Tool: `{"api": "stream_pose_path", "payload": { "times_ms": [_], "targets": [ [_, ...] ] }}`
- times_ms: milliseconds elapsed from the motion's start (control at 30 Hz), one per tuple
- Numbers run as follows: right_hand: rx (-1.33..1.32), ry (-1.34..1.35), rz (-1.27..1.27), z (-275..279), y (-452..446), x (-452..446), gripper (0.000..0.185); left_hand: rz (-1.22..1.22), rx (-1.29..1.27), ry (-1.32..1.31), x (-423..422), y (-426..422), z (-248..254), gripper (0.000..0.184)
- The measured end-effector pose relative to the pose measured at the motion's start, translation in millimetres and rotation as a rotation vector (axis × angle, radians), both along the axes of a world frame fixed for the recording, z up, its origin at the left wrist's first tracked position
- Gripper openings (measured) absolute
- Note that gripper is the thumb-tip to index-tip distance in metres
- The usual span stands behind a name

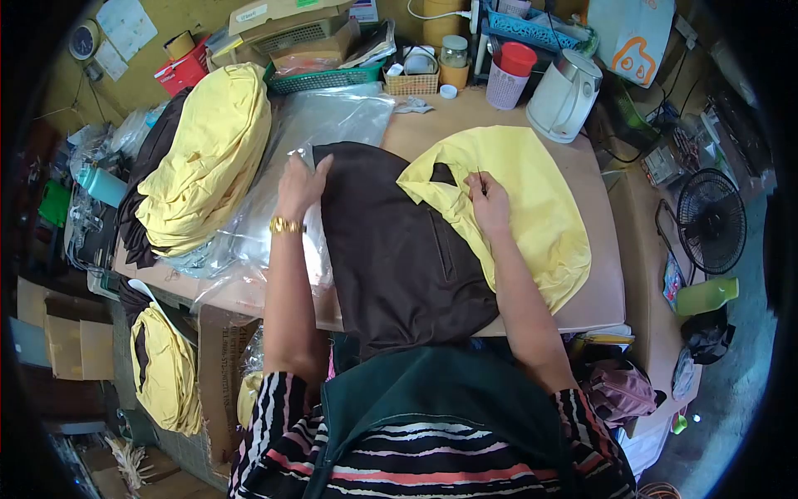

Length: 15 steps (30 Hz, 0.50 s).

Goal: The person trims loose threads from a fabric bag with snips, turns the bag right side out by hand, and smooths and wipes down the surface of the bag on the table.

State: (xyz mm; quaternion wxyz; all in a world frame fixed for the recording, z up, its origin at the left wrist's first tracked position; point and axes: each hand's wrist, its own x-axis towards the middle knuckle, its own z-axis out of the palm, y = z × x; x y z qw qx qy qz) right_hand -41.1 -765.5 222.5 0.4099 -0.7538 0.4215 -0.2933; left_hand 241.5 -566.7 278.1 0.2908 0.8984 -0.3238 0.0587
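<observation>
A dark brown cloth piece (391, 249) with a slit-like pocket opening lies on the table in front of me. Its yellow lining (540, 208) is folded out to the right. My left hand (301, 185), a gold watch on its wrist, has thumb and fingers apart at the brown cloth's upper left edge, over clear plastic. On the yellow fabric, my right hand (490, 204) is closed around a small, thin dark tool (480, 181) with a narrow tip. Its exact kind is too small to tell.
Yellow and brown cloth pieces (208, 158) are piled at the left, next to clear plastic sheets (345, 116). A white electric kettle (565, 96), a lilac cup (504, 87) and baskets line the back. A black fan (711, 220) stands right; a cardboard box (218, 374) sits below left.
</observation>
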Motion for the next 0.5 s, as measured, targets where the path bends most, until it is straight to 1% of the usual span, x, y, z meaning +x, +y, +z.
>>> {"api": "stream_pose_path", "payload": {
  "times_ms": [33,100,133,167,200,233,267,300,367,400,433,467,500],
  "targets": [
    [-0.026,0.013,0.001,1,1,0,0.031,0.004,-0.005,-0.002,12,-12,-3,0.053],
    [-0.054,0.020,0.009,4,5,-3,0.033,-0.029,0.004,0.203,31,-25,-7,0.065],
    [-0.150,0.112,0.042,7,7,-6,0.031,-0.142,-0.220,0.437,33,-28,-12,0.049],
    [-0.254,0.200,0.074,12,8,-6,0.030,-0.137,-0.232,0.423,37,-29,-16,0.049],
    [-0.269,0.186,0.081,19,10,-7,0.030,-0.221,-0.432,0.594,25,-29,-13,0.039],
    [-0.262,0.099,0.110,28,13,-8,0.026,-0.313,-0.631,0.761,11,-29,-11,0.030],
    [-0.253,0.010,0.136,41,13,-6,0.024,-0.413,-0.617,0.762,-11,-24,9,0.025],
    [-0.263,-0.003,0.136,65,21,2,0.024,-0.513,-0.597,0.767,-37,-17,34,0.020],
    [-0.086,-0.432,0.307,115,59,16,0.030,-0.660,-0.535,0.696,-74,-14,46,0.021],
    [-0.076,-0.553,0.427,129,69,27,0.033,-0.722,-0.536,0.648,-90,-13,52,0.022],
    [0.025,-0.607,0.525,133,73,34,0.030,-0.782,-0.539,0.598,-103,-10,60,0.022],
    [0.134,-0.655,0.616,138,77,41,0.027,-0.706,-0.479,0.679,-112,-1,70,0.022],
    [0.133,-0.658,0.617,135,70,41,0.027,-0.706,-0.478,0.676,-114,6,74,0.022]
  ]
}}
